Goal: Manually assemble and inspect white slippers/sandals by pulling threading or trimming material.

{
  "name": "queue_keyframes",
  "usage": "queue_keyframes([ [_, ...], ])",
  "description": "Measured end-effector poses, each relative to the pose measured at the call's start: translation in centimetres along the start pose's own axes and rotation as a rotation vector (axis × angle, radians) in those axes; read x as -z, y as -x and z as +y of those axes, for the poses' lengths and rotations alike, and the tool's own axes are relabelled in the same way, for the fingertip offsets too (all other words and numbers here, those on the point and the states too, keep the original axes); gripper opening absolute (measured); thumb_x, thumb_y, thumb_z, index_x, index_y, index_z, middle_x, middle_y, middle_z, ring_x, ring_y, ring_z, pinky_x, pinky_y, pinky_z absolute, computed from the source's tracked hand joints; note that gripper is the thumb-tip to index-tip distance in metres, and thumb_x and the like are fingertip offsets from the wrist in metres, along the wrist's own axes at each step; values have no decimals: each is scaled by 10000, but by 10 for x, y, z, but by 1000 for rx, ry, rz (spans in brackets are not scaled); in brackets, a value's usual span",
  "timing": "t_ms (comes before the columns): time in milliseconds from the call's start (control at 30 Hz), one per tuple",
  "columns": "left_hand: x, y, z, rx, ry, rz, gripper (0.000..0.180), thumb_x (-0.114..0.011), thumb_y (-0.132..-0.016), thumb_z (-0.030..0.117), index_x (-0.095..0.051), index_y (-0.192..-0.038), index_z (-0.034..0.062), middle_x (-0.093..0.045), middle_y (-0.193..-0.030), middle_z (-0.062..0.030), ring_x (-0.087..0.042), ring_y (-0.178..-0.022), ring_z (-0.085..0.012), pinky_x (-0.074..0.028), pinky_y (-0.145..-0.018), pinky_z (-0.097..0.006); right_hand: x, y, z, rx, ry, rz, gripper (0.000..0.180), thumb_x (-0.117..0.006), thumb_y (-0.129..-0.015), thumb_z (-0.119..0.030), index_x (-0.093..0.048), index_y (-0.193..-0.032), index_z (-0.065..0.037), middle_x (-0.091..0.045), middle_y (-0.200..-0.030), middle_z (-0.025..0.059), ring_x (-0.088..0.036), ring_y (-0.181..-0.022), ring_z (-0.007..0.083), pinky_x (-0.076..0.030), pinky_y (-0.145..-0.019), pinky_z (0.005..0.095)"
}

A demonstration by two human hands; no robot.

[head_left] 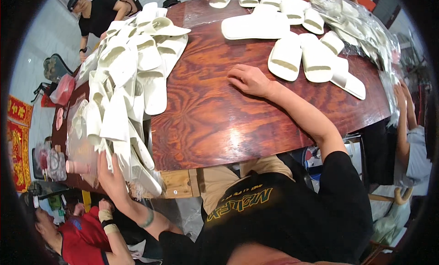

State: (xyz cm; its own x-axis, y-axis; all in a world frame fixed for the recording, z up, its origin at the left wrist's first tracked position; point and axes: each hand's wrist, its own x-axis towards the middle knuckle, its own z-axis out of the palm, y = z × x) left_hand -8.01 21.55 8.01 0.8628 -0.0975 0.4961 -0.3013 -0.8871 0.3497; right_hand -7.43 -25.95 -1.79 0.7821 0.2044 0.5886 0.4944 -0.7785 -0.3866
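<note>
On the left, a tall heap of white slippers [116,59] is stacked on the table. My left hand [111,176] reaches to the near end of this heap, its fingers stretched out and touching the lower slippers; part of the fingertips is hidden. My right hand [250,80] rests on the bare wood in the middle, palm down with fingers loosely bent and nothing in them. To its right lie several loose white slippers, among them an upright-facing slipper [285,59] and a sideways one [350,82]. A long white slipper [254,27] lies beyond the hand.
The reddish-brown wooden table [201,128] has a curved near edge. Clear plastic bags [375,32] of slippers fill the far right. A pink cylinder [77,167] stands left of my left hand. Co-workers sit around, one in red [87,237] and one in black [98,16].
</note>
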Motion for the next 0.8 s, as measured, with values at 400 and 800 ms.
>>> queue_keyframes([
  [400, -17, 41, 134, -206, 216, -268, 308, -656, -798, 78, -585, -1073, -43, -604, -1038, -172, -559, -982, -304, -424, -866, -352, 51, -73, 120, -79, 1041, -134, 599, -676, -739, -220, -420, -1246, -29, -470, -1239, 157, -459, -1140, 319, -398, -853, 587],
  [800, -142, -23, 225, -685, 232, -425, 506, -652, -801, 247, -496, -1186, -43, -535, -1167, -202, -482, -1101, -343, -388, -923, -399, 66, -55, 138, -172, 1222, -473, 811, -679, -724, -212, -244, -1403, -128, -306, -1406, 98, -314, -1289, 284, -366, -798, 645],
])
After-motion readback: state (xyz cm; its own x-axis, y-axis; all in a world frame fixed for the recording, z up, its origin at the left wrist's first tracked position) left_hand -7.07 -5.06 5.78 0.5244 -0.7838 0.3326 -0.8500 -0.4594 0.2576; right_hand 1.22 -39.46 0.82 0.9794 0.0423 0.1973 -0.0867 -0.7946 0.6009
